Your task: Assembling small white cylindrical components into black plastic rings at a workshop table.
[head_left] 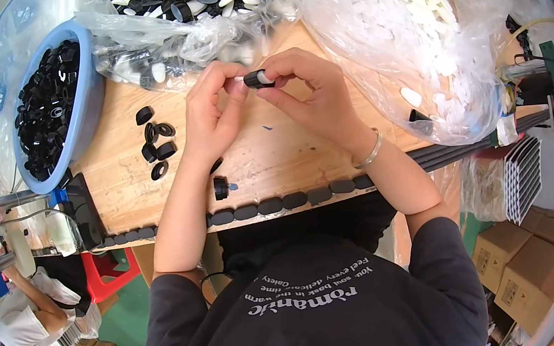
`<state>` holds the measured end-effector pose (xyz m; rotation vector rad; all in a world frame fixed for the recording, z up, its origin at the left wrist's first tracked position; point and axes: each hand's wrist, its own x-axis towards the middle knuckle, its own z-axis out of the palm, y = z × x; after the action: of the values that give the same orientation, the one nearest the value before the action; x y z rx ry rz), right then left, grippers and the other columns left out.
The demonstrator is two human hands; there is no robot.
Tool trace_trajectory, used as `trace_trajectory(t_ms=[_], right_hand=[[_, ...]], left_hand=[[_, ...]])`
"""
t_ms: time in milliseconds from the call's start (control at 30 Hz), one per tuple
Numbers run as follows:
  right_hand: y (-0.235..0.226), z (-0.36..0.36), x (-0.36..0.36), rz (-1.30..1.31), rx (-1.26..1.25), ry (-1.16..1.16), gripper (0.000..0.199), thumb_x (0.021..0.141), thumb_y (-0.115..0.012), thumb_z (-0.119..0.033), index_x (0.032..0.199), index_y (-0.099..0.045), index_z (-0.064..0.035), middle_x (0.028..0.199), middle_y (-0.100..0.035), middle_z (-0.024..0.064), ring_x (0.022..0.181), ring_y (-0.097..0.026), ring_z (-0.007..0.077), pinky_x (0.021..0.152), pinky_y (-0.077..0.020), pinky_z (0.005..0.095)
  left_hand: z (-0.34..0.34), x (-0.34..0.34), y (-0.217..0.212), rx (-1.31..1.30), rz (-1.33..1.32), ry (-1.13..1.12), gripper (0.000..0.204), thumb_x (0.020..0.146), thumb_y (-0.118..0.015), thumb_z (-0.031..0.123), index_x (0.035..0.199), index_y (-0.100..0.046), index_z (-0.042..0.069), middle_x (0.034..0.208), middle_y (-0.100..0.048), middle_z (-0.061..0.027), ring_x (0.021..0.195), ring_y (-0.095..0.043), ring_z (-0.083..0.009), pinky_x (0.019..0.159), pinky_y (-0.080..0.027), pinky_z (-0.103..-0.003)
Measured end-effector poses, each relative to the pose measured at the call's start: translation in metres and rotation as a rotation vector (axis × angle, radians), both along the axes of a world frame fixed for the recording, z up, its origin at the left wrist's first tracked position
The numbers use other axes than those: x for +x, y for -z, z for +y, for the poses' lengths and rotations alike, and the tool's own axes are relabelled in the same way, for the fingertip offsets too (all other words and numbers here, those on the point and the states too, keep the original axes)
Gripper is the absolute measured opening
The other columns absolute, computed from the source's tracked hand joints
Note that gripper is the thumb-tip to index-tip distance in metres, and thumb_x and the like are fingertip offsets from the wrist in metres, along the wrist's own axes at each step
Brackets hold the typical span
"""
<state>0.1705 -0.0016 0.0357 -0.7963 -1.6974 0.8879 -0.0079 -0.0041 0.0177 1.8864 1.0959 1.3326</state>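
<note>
Fingertips of the left hand and right hand are closed on a short black cylinder (a smooth whitish piece shows at its right), held above the desk toward its far edge. Mostly open wood is left between the hands and the near edge, which is lined with rounded dark pads.

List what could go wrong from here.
The cap is held only by the fingertips of the left hand and right hand, so it might slip onto the table.

The left forearm could knock the loose black rings beside it.

A bump might spill parts from the full basin.
</note>
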Motion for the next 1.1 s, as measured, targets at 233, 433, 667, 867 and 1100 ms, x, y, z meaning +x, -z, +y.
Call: trace_trajectory(t_ms=[233,433,667,867,1100], right_hand=[[0.002,-0.001,-0.001,-0.002,0.158,0.056,0.02,0.072,-0.073,0.003,0.09,-0.065,-0.0017,0.096,-0.065,0.0099,0.086,-0.064,0.0182,0.076,-0.0502,0.0267],[0.0,-0.001,-0.004,0.026,0.177,0.084,0.019,0.072,-0.074,0.003,0.088,-0.065,-0.0012,0.09,-0.066,0.0093,0.08,-0.063,0.017,0.073,-0.0502,0.0257],[0.0,-0.001,0.001,-0.07,0.082,0.049,0.018,0.073,-0.073,0.003,0.089,-0.066,-0.0006,0.088,-0.065,0.0072,0.078,-0.063,0.0147,0.069,-0.0497,0.0247],[0.0,-0.003,0.0,0.0,0.021,0.044,0.019,0.075,-0.071,0.004,0.092,-0.065,-0.0002,0.089,-0.065,0.0057,0.082,-0.063,0.0128,0.073,-0.0503,0.0235],[0.004,-0.001,-0.002,0.169,-0.067,0.044,0.02,0.074,-0.072,0.005,0.091,-0.065,-0.0011,0.091,-0.065,0.0055,0.083,-0.063,0.0135,0.075,-0.0512,0.0247]], left_hand=[[-0.002,0.004,0.001,-0.008,-0.059,0.05,0.008,0.082,-0.056,-0.003,0.089,-0.058,-0.001,0.078,-0.056,-0.0088,0.07,-0.051,-0.0187,0.066,-0.042,-0.027],[-0.005,0.006,0.0,-0.004,-0.05,0.032,0.01,0.078,-0.059,-0.004,0.087,-0.058,-0.001,0.076,-0.056,-0.0091,0.07,-0.051,-0.0192,0.066,-0.042,-0.028],[-0.003,-0.003,-0.014,0.125,0.28,-0.001,0.013,0.075,-0.061,-0.005,0.088,-0.059,-0.002,0.079,-0.058,-0.0128,0.075,-0.055,-0.0297,0.07,-0.045,-0.035],[0.0,-0.001,-0.001,0.086,0.046,0.064,0.01,0.078,-0.061,-0.004,0.088,-0.062,-0.002,0.085,-0.062,-0.0109,0.078,-0.055,-0.0227,0.072,-0.043,-0.031],[-0.007,0.011,0.008,-0.231,-0.291,0.074,0.01,0.08,-0.062,-0.002,0.089,-0.063,0.0,0.081,-0.06,-0.005,0.077,-0.052,-0.0143,0.074,-0.041,-0.027]])
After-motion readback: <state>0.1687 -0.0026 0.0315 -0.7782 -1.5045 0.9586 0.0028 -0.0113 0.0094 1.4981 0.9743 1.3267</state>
